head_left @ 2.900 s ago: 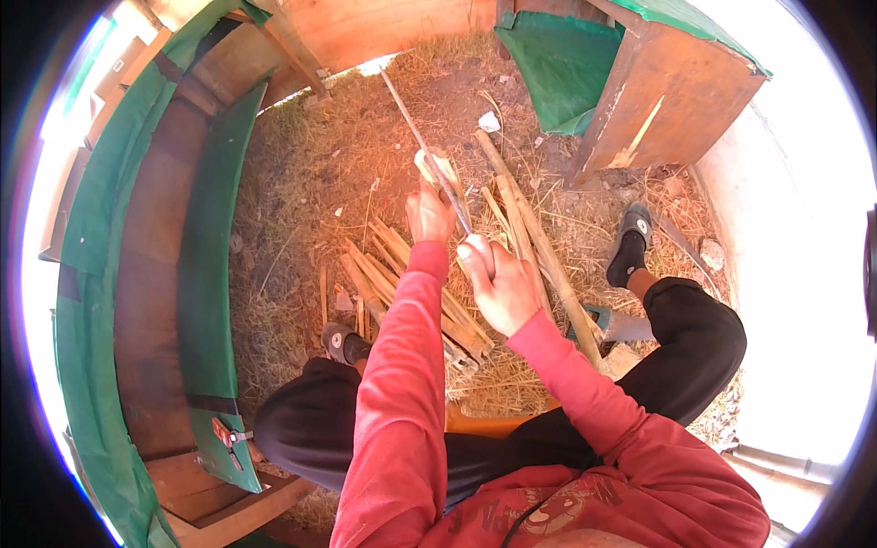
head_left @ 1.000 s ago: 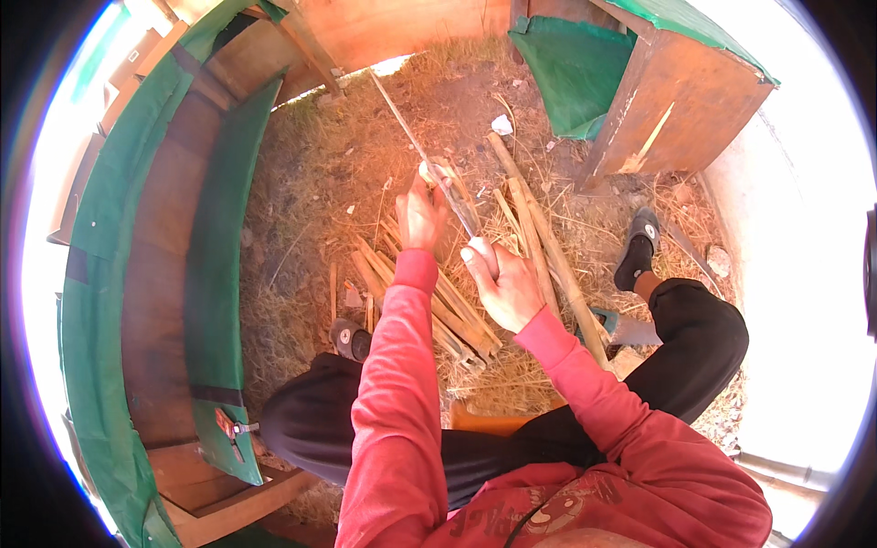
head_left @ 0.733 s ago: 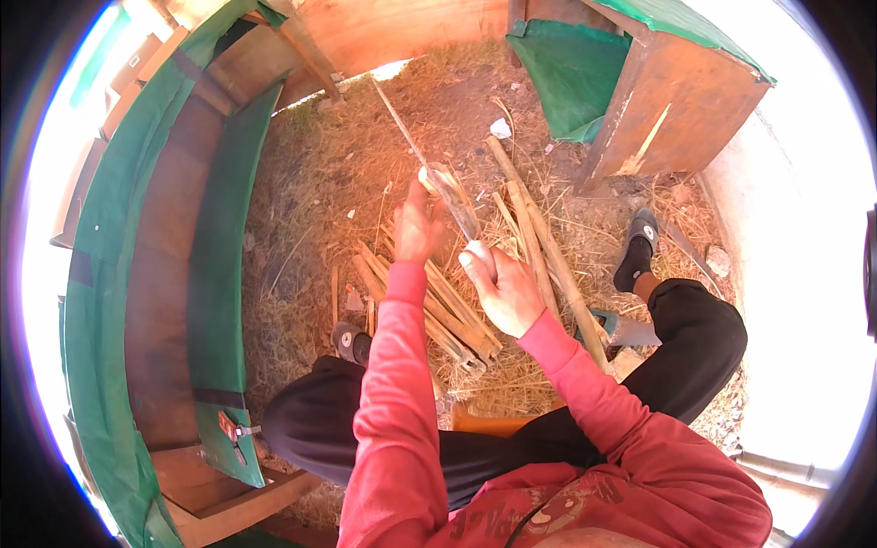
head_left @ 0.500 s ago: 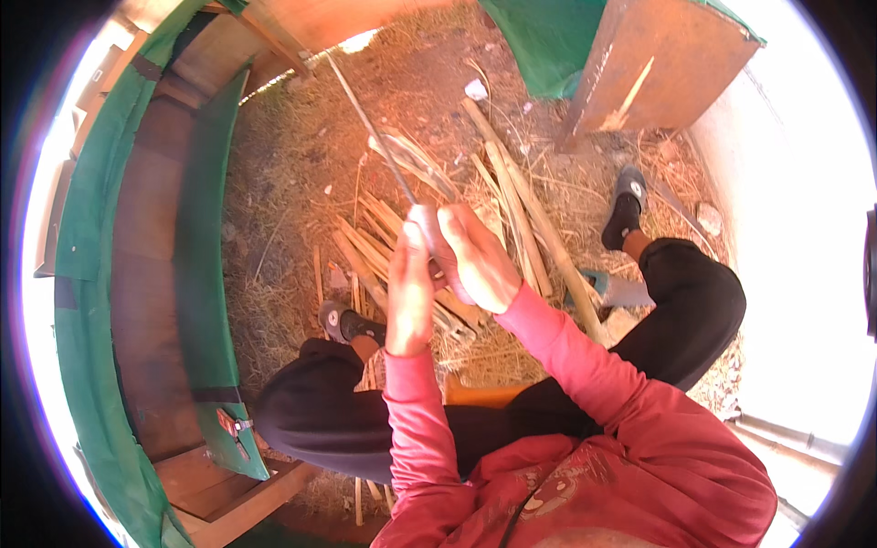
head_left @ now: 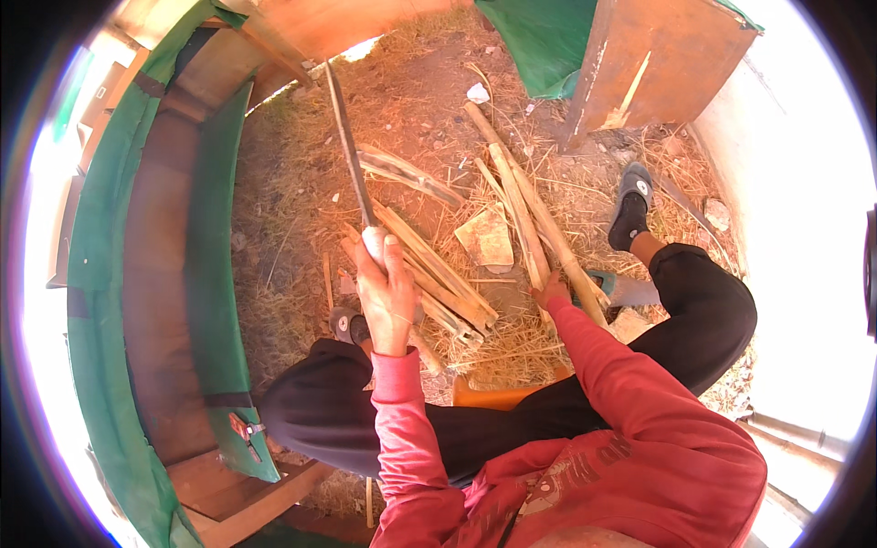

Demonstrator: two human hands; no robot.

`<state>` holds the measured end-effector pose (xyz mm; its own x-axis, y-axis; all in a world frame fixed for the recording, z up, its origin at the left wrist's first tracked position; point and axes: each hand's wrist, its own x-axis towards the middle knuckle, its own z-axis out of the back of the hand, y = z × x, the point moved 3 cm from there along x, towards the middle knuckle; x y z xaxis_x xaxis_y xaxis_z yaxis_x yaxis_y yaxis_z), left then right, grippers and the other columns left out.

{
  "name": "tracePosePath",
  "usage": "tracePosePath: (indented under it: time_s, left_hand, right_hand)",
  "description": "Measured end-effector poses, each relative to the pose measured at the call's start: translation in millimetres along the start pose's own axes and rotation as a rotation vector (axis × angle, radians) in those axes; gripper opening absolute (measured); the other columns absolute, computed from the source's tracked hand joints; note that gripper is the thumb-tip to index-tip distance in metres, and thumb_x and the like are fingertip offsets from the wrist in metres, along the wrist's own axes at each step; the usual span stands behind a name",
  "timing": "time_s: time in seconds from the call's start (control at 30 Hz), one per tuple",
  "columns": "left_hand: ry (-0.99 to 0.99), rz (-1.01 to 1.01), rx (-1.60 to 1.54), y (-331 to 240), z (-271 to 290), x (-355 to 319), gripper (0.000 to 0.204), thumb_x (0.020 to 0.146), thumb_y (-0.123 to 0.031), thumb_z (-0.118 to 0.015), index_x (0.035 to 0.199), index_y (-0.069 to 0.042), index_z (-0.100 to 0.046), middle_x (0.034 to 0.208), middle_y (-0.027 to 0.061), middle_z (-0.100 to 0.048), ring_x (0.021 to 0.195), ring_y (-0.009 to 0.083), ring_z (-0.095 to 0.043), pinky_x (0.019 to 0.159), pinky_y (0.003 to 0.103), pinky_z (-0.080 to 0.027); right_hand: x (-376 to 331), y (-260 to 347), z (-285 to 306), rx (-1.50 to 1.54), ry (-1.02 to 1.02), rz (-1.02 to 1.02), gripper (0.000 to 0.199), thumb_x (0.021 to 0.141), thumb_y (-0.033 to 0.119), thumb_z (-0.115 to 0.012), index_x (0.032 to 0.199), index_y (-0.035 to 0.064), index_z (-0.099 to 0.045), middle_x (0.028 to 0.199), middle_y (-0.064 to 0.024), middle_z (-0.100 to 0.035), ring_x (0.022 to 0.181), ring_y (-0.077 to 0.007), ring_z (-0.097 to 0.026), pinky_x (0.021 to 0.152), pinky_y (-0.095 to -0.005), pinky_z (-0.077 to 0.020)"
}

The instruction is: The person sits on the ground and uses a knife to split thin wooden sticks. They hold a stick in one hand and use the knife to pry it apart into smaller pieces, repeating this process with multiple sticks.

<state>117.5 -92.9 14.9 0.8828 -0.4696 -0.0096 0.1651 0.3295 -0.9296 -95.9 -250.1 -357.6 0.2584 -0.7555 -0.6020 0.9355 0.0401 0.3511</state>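
In my left hand (head_left: 386, 297) is a machete (head_left: 351, 151), its long, narrow, dark blade pointing up and away over the ground. My fingers are wrapped round its handle. To the right, my right hand (head_left: 551, 290) is low at the near ends of several long bamboo poles (head_left: 521, 215), its fingers closed about one; the fingertips are partly hidden. Between my hands lies a pile of split bamboo strips (head_left: 434, 265). Beyond the strips is another split piece (head_left: 411, 173), and a flat yellowish block (head_left: 487, 237) sits beside the poles.
My legs are spread around the work. A saw (head_left: 630, 290) lies by my right leg, and an orange seat (head_left: 498, 395) shows beneath me. Green-covered wooden framing (head_left: 215, 247) stands left. A brown wooden box (head_left: 658, 73) stands far right, near a pale wall (head_left: 795, 210). Straw covers the ground.
My right hand has left the machete handle and moved right and down to the bamboo poles. My left hand has shifted left with the machete, whose blade now stands more upright in view.
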Motion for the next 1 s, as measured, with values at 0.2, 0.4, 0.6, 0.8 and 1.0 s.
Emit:
tracePosePath:
  time_s: [0.2, 0.4, 0.6, 0.8, 1.0]
  left_hand:
    - [0.017, 0.071, -0.169, -4.0, 0.8, -7.8, 0.027, 0.102, -0.029, -0.049, 0.108, -0.003, -0.048, 0.069, -0.001, -0.043, 0.046, 0.0039, -0.039, 0.036, 0.022, -0.034]
    - [0.006, -0.032, 0.113, 7.5, 0.2, 7.0, 0.034, 0.098, -0.031, -0.053, 0.112, 0.001, -0.055, 0.077, 0.0148, -0.061, 0.065, 0.0239, -0.061, 0.059, 0.039, -0.048]
    - [-0.004, -0.142, 0.1, -6.3, 5.7, 13.8, 0.036, 0.097, -0.032, -0.053, 0.111, 0.001, -0.055, 0.085, 0.0218, -0.065, 0.077, 0.038, -0.066, 0.068, 0.045, -0.05]
    - [-0.011, -0.185, 0.201, -16.8, 1.1, 17.7, 0.039, 0.096, -0.034, -0.053, 0.109, 0.003, -0.055, 0.089, 0.0296, -0.065, 0.087, 0.0485, -0.064, 0.073, 0.051, -0.05]
    - [0.026, -0.115, 0.186, -12.9, 4.9, 12.9, 0.04, 0.097, -0.034, -0.052, 0.11, 0.003, -0.055, 0.092, 0.0307, -0.065, 0.088, 0.0491, -0.063, 0.074, 0.053, -0.049]
  right_hand:
    - [-20.4, 12.7, 37.1, -0.146, -0.493, 0.066, 0.069, 0.08, 0.038, -0.073, 0.131, 0.0032, -0.042, 0.125, -0.0229, -0.054, 0.111, -0.0377, -0.059, 0.088, -0.0459, -0.0511]
    - [33.0, -27.3, 77.7, -0.154, -0.294, 0.027, 0.061, 0.075, 0.024, -0.071, 0.129, 0.0077, -0.05, 0.122, -0.021, -0.06, 0.112, -0.0346, -0.06, 0.089, -0.0445, -0.0497]
    - [16.8, 33.4, 152.7, 0.343, -0.263, 0.503, 0.051, 0.081, 0.024, -0.069, 0.125, 0.0027, -0.056, 0.095, -0.0198, -0.069, 0.079, -0.0312, -0.07, 0.07, -0.0391, -0.0559]
    - [-185.7, 174.1, 366.1, 0.894, -0.267, 0.816, 0.044, 0.102, 0.044, -0.041, 0.113, 0.0038, -0.053, 0.067, -0.0026, -0.053, 0.048, -0.0101, -0.053, 0.038, -0.0234, -0.0429]
    - [-298.5, 215.2, 463.1, 0.765, -0.397, 0.982, 0.058, 0.096, 0.057, -0.046, 0.088, 0.0009, -0.059, 0.058, -0.0029, -0.051, 0.042, -0.0089, -0.046, 0.04, -0.0236, -0.0393]
